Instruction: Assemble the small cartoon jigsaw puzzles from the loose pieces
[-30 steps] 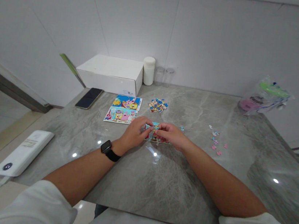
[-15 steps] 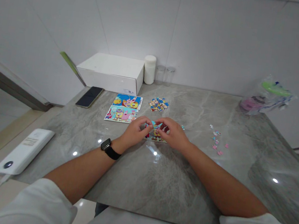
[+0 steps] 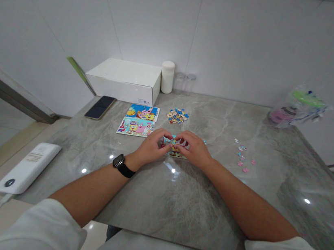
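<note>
Where hands (image 3: 151,147) meet, puzzle (image 3: 174,147) half hidden

Marble table (image 3: 207,196) w/ puzzle bits (image 3: 177,116), phone (image 3: 99,107)

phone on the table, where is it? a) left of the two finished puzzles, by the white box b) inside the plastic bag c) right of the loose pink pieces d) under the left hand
a: the phone lies flat on the table, left of the two finished puzzles and just in front of the white box, well clear of the left hand.
</note>
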Demonstrator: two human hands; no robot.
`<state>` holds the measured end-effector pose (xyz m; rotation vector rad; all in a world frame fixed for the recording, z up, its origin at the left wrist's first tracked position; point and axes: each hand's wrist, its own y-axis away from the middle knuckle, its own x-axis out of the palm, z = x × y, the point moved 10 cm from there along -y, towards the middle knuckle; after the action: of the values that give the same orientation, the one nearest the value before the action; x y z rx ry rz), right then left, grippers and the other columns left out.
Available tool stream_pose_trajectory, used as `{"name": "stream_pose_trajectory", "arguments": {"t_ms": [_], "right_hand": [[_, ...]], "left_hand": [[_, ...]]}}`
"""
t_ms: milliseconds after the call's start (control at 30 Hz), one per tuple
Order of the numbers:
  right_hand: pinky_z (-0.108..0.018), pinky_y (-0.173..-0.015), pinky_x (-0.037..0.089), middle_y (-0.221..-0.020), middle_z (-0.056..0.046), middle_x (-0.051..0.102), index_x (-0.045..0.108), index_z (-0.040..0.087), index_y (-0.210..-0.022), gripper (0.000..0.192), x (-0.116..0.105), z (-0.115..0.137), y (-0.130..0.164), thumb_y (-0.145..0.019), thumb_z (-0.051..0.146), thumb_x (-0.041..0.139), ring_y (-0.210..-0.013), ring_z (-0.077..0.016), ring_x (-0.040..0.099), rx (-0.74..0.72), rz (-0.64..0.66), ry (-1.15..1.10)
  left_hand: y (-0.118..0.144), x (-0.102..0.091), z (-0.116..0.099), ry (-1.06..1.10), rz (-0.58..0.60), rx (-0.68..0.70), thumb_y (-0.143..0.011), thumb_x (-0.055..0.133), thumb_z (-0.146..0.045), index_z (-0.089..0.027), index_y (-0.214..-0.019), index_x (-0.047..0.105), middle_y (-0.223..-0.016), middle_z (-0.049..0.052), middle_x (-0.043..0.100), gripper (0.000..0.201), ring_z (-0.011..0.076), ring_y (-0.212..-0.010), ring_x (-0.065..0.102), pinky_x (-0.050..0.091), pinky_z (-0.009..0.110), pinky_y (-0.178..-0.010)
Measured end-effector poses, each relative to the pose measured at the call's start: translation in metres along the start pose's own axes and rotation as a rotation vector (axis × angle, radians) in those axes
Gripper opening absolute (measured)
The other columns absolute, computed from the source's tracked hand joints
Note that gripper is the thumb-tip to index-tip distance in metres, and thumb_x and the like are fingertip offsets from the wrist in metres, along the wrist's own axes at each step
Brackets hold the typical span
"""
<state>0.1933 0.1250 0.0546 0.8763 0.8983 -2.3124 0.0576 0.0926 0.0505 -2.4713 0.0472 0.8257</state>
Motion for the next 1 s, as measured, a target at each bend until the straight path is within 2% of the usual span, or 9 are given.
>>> {"name": "stream_pose_trajectory", "arguments": {"t_ms": [167, 367, 600, 1000], "right_hand": [[-0.034, -0.084, 0.049, -0.101, -0.006, 0.073, 0.07, 0.021, -0.104, 0.01, 0.001, -0.001, 0.0, -0.096, 0.027, 0.07, -0.09, -0.0202, 0.067, -0.015, 0.002, 0.042], [-0.038, -0.092, 0.045, -0.104, -0.007, 0.076, 0.073, 0.022, -0.105, 0.011, -0.009, -0.01, -0.001, -0.098, 0.026, 0.065, -0.101, -0.0245, 0.068, 0.015, -0.036, 0.195], [-0.039, -0.094, 0.043, -0.109, -0.008, 0.076, 0.077, 0.023, -0.104, 0.015, 0.005, -0.015, 0.001, -0.095, 0.019, 0.064, -0.106, -0.0248, 0.066, 0.025, 0.072, 0.292], [-0.04, -0.095, 0.043, -0.11, -0.007, 0.077, 0.078, 0.024, -0.103, 0.019, 0.016, -0.021, 0.003, -0.092, 0.014, 0.065, -0.106, -0.0252, 0.066, 0.032, 0.104, 0.303]], "left_hand": [[-0.001, -0.002, -0.002, -0.085, 0.023, 0.075, -0.095, 0.069, -0.029, -0.022, -0.11, 0.069, -0.109, 0.006, 0.074, 0.016, 0.0232, -0.105, 0.068, 0.053, 0.041, -0.097], [-0.006, -0.01, 0.012, -0.201, 0.04, 0.073, -0.096, 0.068, -0.028, -0.023, -0.111, 0.071, -0.112, 0.007, 0.073, 0.016, 0.0246, -0.11, 0.067, 0.052, 0.044, -0.102], [-0.001, 0.012, 0.024, -0.301, 0.155, 0.06, -0.09, 0.076, -0.027, -0.024, -0.107, 0.075, -0.117, 0.008, 0.069, 0.017, 0.0253, -0.11, 0.066, 0.053, 0.044, -0.099], [-0.001, 0.019, 0.025, -0.372, 0.16, 0.023, -0.09, 0.074, -0.028, -0.025, -0.107, 0.076, -0.117, 0.008, 0.069, 0.017, 0.0264, -0.111, 0.065, 0.052, 0.047, -0.101]]}}
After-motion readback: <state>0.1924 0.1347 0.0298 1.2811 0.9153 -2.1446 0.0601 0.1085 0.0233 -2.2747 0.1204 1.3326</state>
